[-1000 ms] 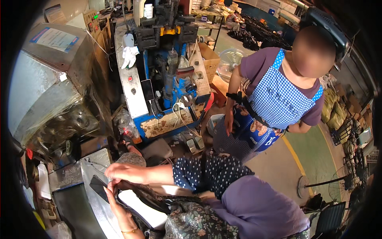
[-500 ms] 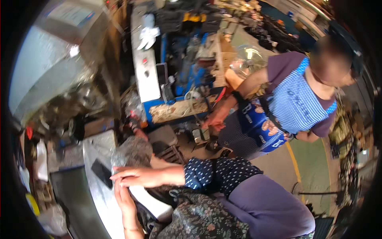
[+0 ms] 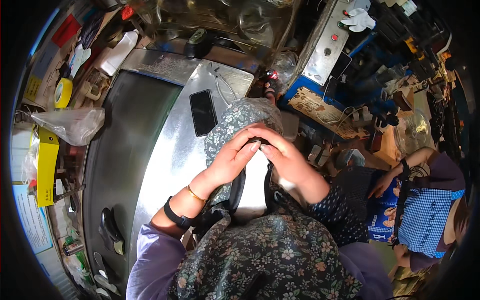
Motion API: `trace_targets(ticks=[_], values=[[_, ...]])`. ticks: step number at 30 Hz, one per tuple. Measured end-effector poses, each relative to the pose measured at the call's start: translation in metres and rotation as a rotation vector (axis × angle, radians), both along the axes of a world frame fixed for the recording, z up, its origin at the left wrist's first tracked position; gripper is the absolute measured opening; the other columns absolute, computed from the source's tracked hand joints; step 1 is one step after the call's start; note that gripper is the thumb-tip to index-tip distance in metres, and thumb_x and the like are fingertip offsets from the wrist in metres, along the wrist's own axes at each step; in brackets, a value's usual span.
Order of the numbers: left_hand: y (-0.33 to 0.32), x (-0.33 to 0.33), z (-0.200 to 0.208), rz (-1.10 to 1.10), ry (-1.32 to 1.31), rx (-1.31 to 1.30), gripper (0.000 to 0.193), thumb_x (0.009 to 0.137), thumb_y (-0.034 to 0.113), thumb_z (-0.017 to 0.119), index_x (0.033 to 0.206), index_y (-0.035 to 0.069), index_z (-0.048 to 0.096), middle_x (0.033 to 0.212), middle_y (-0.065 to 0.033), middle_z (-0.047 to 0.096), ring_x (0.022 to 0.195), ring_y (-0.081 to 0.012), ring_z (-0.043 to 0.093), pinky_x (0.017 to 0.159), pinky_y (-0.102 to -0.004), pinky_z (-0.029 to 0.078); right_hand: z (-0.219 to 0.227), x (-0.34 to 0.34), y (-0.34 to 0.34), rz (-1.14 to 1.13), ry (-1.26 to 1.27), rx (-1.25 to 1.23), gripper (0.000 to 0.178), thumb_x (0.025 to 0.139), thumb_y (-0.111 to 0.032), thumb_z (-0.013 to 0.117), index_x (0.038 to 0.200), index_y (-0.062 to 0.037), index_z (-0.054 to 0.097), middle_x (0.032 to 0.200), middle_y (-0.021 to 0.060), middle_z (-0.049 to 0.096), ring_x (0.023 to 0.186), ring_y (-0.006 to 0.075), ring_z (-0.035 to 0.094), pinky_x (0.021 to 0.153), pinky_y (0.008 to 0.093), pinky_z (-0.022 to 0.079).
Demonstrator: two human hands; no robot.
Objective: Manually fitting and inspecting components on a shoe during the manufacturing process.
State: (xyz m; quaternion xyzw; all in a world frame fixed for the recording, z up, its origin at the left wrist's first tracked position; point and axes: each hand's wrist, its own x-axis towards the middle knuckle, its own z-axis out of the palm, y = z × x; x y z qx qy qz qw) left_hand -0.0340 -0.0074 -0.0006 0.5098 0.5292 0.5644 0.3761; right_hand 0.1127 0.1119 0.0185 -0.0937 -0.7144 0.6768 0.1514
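You sit at a curved sheet-metal work surface [image 3: 165, 150] in a crowded workshop. A black phone [image 3: 203, 112] lies flat on the metal, a roll of yellow tape [image 3: 63, 92] and a clear plastic bag [image 3: 70, 124] sit off to your left, and a blue machine with a grey control panel [image 3: 327, 47] stands beyond the bench. A co-worker in a blue checked apron [image 3: 425, 220] is at your right.

Your left hand [image 3: 230, 160] and right hand [image 3: 285, 160] come together in front of you, fingertips meeting. Both hands curl closed over the top edge of a white shoe part with black trim [image 3: 252, 192], pinching it between them. It stands upright over your lap, just below your fingers, near the bench edge. A floral cloth [image 3: 235, 120] drapes behind your hands, and the same print covers your lap.
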Motion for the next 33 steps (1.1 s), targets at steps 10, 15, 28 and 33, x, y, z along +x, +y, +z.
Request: trace_targets(ticks=[10,15,28,33], values=[[0.000,-0.016,-0.008,-0.064,0.265,-0.044,0.078,0.073,0.028,0.088,0.137,0.005,0.051,0.136,-0.0144,0.055,0.131,-0.0315,0.050,0.112,-0.0377,0.037,-0.017,0.012,-0.002,-0.026,0.037,0.030,0.061,0.094,-0.001,0.061,0.151,-0.0046,0.040,0.156,0.0106,0.038,0.146,0.0220,0.033,0.120,0.0351,0.024],[0.014,0.028,0.026,0.034,0.318,0.066,0.079,0.063,0.036,0.092,0.129,0.008,0.059,0.138,-0.0137,0.052,0.133,-0.0320,0.048,0.113,-0.0440,0.035,-0.011,0.029,0.011,0.107,0.336,-0.975,0.093,0.086,-0.044,0.076,0.157,-0.0078,0.029,0.149,0.0144,0.045,0.136,0.0235,0.047,0.114,0.0418,0.039],[-0.021,0.060,-0.007,-0.670,0.480,-0.341,0.084,0.095,0.055,0.059,0.155,0.005,0.028,0.159,-0.0382,0.007,0.149,-0.0508,0.016,0.119,-0.0485,0.028,-0.082,0.184,0.045,-0.466,-0.211,-0.803,0.076,0.085,-0.018,0.061,0.155,-0.0059,0.034,0.147,0.0167,0.048,0.134,0.0299,0.049,0.111,0.0434,0.043],[-0.015,0.033,-0.002,-0.861,0.336,-0.026,0.056,0.102,0.033,0.059,0.151,0.011,0.042,0.162,-0.0297,0.017,0.146,-0.0511,0.024,0.116,-0.0506,0.032,-0.081,0.192,0.027,-0.609,-0.403,-1.098,0.052,0.088,-0.034,0.062,0.125,0.0023,0.061,0.120,0.0172,0.069,0.105,0.0288,0.070,0.090,0.0404,0.058]])
